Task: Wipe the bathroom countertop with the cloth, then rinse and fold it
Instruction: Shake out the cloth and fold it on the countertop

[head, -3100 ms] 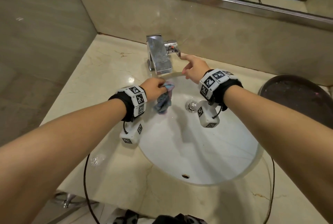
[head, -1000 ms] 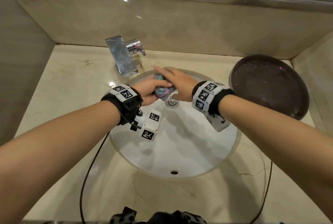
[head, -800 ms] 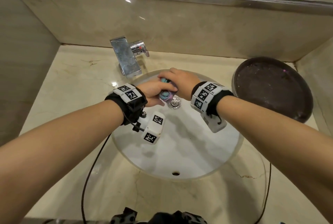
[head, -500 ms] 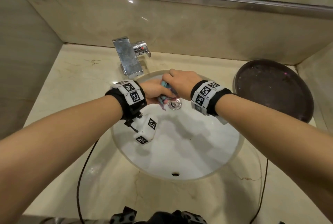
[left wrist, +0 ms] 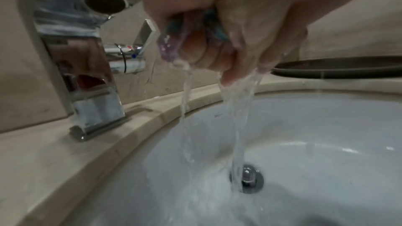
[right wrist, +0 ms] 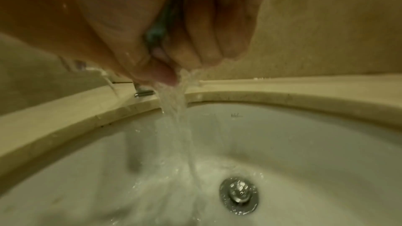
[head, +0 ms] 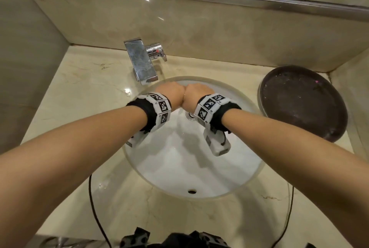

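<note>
Over the white sink (head: 189, 168), near its far rim, my left hand (head: 171, 93) and right hand (head: 196, 93) are pressed together as fists. Both grip the wet blue and pink cloth (left wrist: 172, 40), bunched small between the curled fingers; in the right wrist view only a teal strip of the cloth (right wrist: 156, 33) shows. Water streams from the fists down toward the drain (left wrist: 246, 178). In the head view the cloth is hidden under the hands. The beige marble countertop (head: 79, 92) surrounds the sink.
A chrome faucet (head: 141, 62) with a side lever (head: 157, 52) stands behind the sink at the left. A dark round tray (head: 301, 104) lies on the counter at the right. Walls close in on three sides, with a mirror above. Cables hang off the front edge.
The hands rolled knuckles-up and squeezed together, and the cloth vanished from the head view. Earlier my right hand left the faucet lever and joined the left on the cloth.
</note>
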The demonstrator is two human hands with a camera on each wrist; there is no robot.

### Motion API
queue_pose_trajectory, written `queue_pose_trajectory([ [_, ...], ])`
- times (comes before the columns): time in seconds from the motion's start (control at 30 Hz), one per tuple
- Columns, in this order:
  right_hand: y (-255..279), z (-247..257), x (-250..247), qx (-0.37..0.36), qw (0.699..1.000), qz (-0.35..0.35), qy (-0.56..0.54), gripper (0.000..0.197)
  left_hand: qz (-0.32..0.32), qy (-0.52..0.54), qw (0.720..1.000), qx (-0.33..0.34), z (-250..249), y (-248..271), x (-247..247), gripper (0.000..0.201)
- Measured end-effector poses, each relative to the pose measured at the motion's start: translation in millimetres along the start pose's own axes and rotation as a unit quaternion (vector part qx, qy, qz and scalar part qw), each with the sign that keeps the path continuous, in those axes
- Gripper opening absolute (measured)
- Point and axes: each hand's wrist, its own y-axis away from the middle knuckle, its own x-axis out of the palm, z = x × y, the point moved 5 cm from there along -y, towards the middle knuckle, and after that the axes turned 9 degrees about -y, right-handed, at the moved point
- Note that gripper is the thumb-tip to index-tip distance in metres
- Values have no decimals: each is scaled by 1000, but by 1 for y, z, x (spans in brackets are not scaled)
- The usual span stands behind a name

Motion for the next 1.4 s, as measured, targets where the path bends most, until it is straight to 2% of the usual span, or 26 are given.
queue_pose_trajectory([
  [0.07,0,-1,6,-2,999,27,-42,11,-8,-28,1000,10,-2,2,5,27],
  [0.1,0,0,7,-7,998,38,-47,14,-16,-27,999,4,-2,3,7,27],
  [0.2,-3,-2,4,-14,997,55,-44,15,-68,29,997,-28,4,7,3,21],
  [0.27,-5,-2,-1,-15,997,54,-58,10,-69,82,993,-44,8,7,0,20],
  [0.3,-5,-2,-3,-20,997,41,-67,15,-46,102,993,-49,10,6,0,21],
  [0.37,-3,-3,-9,-54,998,-26,-36,52,11,162,983,-85,14,7,-2,18],
  [0.4,0,-1,-13,-92,992,-88,15,61,30,232,967,-103,16,8,-2,9],
  [0.43,6,3,-16,-140,977,-143,75,61,48,321,939,-116,18,9,-2,11],
  [0.47,13,8,-18,-188,956,-185,130,58,75,403,904,-123,19,10,0,22],
  [0.53,19,10,-19,-260,918,-250,167,49,132,515,840,-108,15,14,3,27],
  [0.57,21,10,-21,-281,910,-261,156,43,159,543,819,-95,12,14,5,27],
  [0.63,21,10,-24,-311,909,-254,110,27,194,548,811,-67,3,14,6,28],
  [0.7,20,11,-33,-304,919,-221,119,21,216,504,835,-51,-2,16,1,31],
  [0.73,19,11,-35,-282,934,-178,125,22,214,469,856,-48,0,14,-2,33],
  [0.8,20,8,-39,-216,959,-119,138,27,157,370,913,-65,6,7,-12,34],
  [0.83,19,6,-41,-193,965,-121,127,28,115,305,943,-72,8,5,-19,32],
  [0.87,17,5,-42,-167,972,-116,115,28,81,240,965,-70,8,2,-25,26],
  [0.93,13,5,-40,-126,981,-108,99,27,50,116,991,-52,5,1,-32,15],
  [1.0,12,5,-33,-95,988,-97,75,27,42,23,998,-44,4,1,-30,24],
  [1.17,17,-8,-12,-21,996,-25,-87,10,-21,-123,992,22,-6,6,-25,24],
  [1.23,17,-11,-6,4,986,5,-169,20,-46,-159,984,58,-11,9,-30,24],
  [1.3,17,-14,-4,24,963,22,-269,25,-62,-200,974,92,-16,11,-34,23],
  [1.4,26,-22,2,57,933,72,-347,31,-71,-247,957,135,-25,15,-36,22],
])
